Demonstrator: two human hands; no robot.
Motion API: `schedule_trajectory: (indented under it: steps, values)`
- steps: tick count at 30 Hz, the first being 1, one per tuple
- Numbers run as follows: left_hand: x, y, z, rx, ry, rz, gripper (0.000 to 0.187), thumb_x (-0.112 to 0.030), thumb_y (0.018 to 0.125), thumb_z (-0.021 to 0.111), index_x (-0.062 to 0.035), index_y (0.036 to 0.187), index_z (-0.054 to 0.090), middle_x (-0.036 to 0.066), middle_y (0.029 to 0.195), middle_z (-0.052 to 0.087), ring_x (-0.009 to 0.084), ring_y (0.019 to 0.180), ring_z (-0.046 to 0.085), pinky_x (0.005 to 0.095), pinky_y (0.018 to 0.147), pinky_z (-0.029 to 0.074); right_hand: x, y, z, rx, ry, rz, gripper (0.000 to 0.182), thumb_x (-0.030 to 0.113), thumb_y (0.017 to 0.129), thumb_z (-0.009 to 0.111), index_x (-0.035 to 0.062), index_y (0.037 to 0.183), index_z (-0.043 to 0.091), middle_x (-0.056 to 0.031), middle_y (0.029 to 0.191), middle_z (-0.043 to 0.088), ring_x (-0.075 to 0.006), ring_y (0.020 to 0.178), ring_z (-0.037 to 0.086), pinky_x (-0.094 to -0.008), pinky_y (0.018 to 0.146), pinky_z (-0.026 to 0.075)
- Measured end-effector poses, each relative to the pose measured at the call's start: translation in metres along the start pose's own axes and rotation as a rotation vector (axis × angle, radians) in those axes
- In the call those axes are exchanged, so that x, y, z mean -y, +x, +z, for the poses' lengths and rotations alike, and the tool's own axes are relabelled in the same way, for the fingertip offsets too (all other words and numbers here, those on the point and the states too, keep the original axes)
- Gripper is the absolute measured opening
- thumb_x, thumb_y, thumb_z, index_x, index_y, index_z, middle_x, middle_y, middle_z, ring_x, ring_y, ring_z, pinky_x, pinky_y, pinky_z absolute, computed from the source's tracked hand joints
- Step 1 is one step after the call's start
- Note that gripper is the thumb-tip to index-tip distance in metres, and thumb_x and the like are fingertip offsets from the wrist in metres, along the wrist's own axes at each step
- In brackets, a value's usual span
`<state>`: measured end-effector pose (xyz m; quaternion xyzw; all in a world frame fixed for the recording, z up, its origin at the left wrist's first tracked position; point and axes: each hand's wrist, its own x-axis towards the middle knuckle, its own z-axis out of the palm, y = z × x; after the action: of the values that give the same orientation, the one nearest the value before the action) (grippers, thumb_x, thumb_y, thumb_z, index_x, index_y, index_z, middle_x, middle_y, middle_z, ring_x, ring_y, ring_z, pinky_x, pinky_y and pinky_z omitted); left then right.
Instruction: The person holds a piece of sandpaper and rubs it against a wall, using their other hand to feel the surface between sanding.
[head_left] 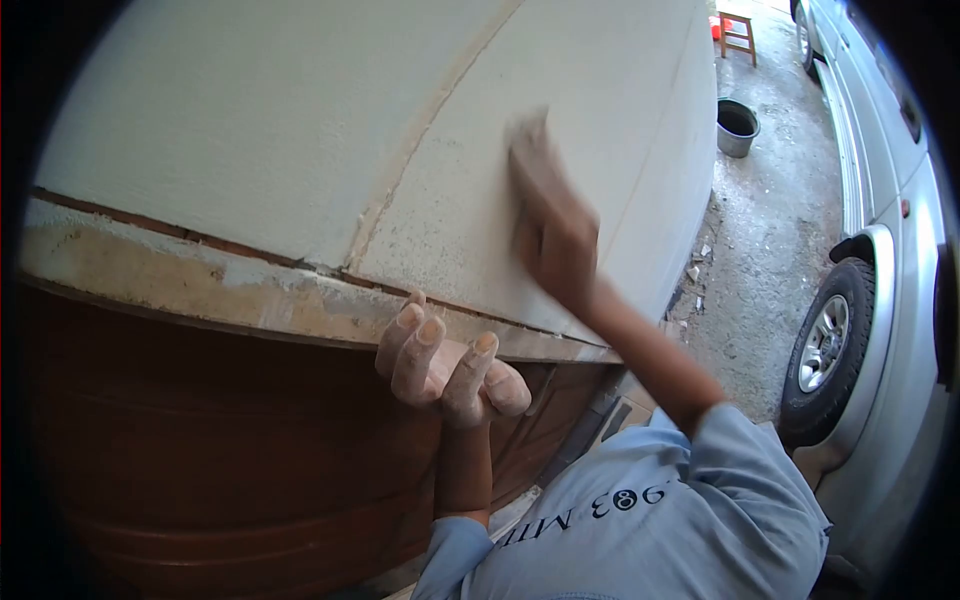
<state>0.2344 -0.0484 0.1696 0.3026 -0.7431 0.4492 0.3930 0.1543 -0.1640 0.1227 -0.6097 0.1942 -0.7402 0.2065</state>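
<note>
My right hand [555,225] is at the pale, plastered wall panel [470,190], its fingers smeared by motion. A small light edge shows at its fingertips, but I cannot make out whether it is a held thing. Below the panel's lower edge, my left hand [450,370] is turned palm up. Its fingers are loosely curled and apart, dusted with white powder, with nothing seen in them. A rough seam [420,135] runs up the panel to the left of my right hand.
A stained ledge [200,275] with a dark gap above it runs under the panel, over a brown panelled surface [230,430]. To the right lies a concrete floor [770,240] with a dark bucket [737,128], a wooden stool [738,38] and a parked silver vehicle [900,260].
</note>
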Motion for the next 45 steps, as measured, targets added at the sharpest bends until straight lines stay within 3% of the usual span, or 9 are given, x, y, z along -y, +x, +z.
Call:
schedule_trajectory:
  steps: [5, 9, 13, 19, 21, 30, 35, 42, 45]
  values:
    - [0.0, 0.0, 0.0, 0.012, 0.006, 0.009, 0.032, -0.023, 0.085, 0.032, -0.0015, 0.101, 0.049, 0.021, 0.121, 0.036, 0.0364, 0.118, 0.038, 0.0504, 0.089, 0.047, -0.015, -0.054, -0.007, 0.126, -0.052, -0.245, 0.043, -0.01, 0.075, 0.043, -0.004, 0.115, 0.056, -0.0226, 0.124, 0.052, -0.0344, 0.121, 0.046, -0.0431, 0.104, 0.033]
    - [-0.001, -0.001, -0.002, 0.015, -0.011, -0.009, 0.032, -0.022, 0.084, 0.033, -0.0017, 0.103, 0.049, 0.021, 0.122, 0.036, 0.0355, 0.117, 0.039, 0.0503, 0.089, 0.047, -0.007, 0.01, -0.001, -0.061, -0.054, 0.054, 0.049, -0.011, 0.071, 0.043, -0.0065, 0.12, 0.05, -0.0273, 0.125, 0.047, -0.0376, 0.121, 0.044, -0.0444, 0.103, 0.033]
    - [0.001, 0.001, 0.002, 0.003, -0.003, 0.003, 0.033, -0.023, 0.086, 0.031, -0.0024, 0.105, 0.049, 0.021, 0.122, 0.036, 0.0351, 0.117, 0.039, 0.0501, 0.089, 0.047, 0.036, -0.075, -0.016, 0.301, 0.106, -0.121, 0.044, -0.009, 0.072, 0.046, -0.0028, 0.114, 0.055, -0.0219, 0.126, 0.05, -0.0339, 0.121, 0.046, -0.0442, 0.102, 0.037]
    - [-0.004, -0.002, -0.004, 0.014, -0.015, -0.04, 0.033, -0.023, 0.084, 0.033, -0.0034, 0.107, 0.047, 0.02, 0.121, 0.038, 0.035, 0.117, 0.04, 0.0496, 0.09, 0.047, 0.015, 0.004, 0.007, -0.01, 0.073, -0.058, 0.049, -0.009, 0.071, 0.046, -0.0033, 0.119, 0.052, -0.0235, 0.129, 0.046, -0.037, 0.125, 0.04, -0.0457, 0.105, 0.031]
    - [-0.002, -0.002, -0.001, -0.035, -0.034, -0.037, 0.034, -0.024, 0.085, 0.033, -0.0039, 0.108, 0.047, 0.02, 0.12, 0.038, 0.0353, 0.117, 0.04, 0.0501, 0.091, 0.046, 0.034, -0.048, -0.005, 0.242, 0.221, -0.113, 0.042, -0.001, 0.077, 0.046, -0.0014, 0.118, 0.055, -0.0197, 0.13, 0.047, -0.0337, 0.127, 0.039, -0.0464, 0.105, 0.03]
    - [0.001, -0.003, -0.003, -0.105, -0.111, -0.019, 0.036, -0.024, 0.082, 0.035, -0.0069, 0.112, 0.047, 0.019, 0.121, 0.038, 0.0341, 0.118, 0.039, 0.0503, 0.093, 0.044, 0.031, -0.028, 0.005, 0.229, 0.234, -0.268, 0.047, -0.005, 0.071, 0.051, -0.004, 0.118, 0.053, -0.0197, 0.128, 0.048, -0.0356, 0.124, 0.042, -0.047, 0.101, 0.036]
    - [0.001, -0.005, -0.006, -0.12, -0.102, -0.02, 0.035, -0.024, 0.082, 0.034, -0.009, 0.11, 0.048, 0.018, 0.119, 0.039, 0.0336, 0.116, 0.039, 0.049, 0.092, 0.045, 0.0, -0.018, -0.011, 0.112, -0.019, -0.004, 0.045, -0.007, 0.073, 0.048, -0.005, 0.118, 0.052, -0.0215, 0.127, 0.049, -0.0364, 0.123, 0.043, -0.0443, 0.102, 0.035]
    - [-0.003, -0.004, 0.002, -0.21, -0.046, -0.113, 0.029, -0.027, 0.084, 0.034, -0.0151, 0.104, 0.052, 0.013, 0.113, 0.042, 0.0301, 0.106, 0.044, 0.0443, 0.086, 0.05, -0.005, -0.095, -0.004, 0.238, 0.094, -0.315, 0.045, 0.0, 0.077, 0.05, -0.0016, 0.121, 0.051, -0.0185, 0.13, 0.047, -0.0335, 0.127, 0.039, -0.0482, 0.104, 0.03]
    - [0.004, -0.004, -0.001, -0.135, -0.125, 0.014, 0.037, -0.025, 0.084, 0.034, -0.0069, 0.114, 0.046, 0.021, 0.123, 0.037, 0.0345, 0.119, 0.036, 0.0503, 0.094, 0.044, 0.034, -0.024, 0.005, 0.195, 0.183, -0.215, 0.045, 0.001, 0.076, 0.05, -0.0019, 0.12, 0.052, -0.0181, 0.13, 0.047, -0.0332, 0.126, 0.04, -0.0475, 0.104, 0.031]
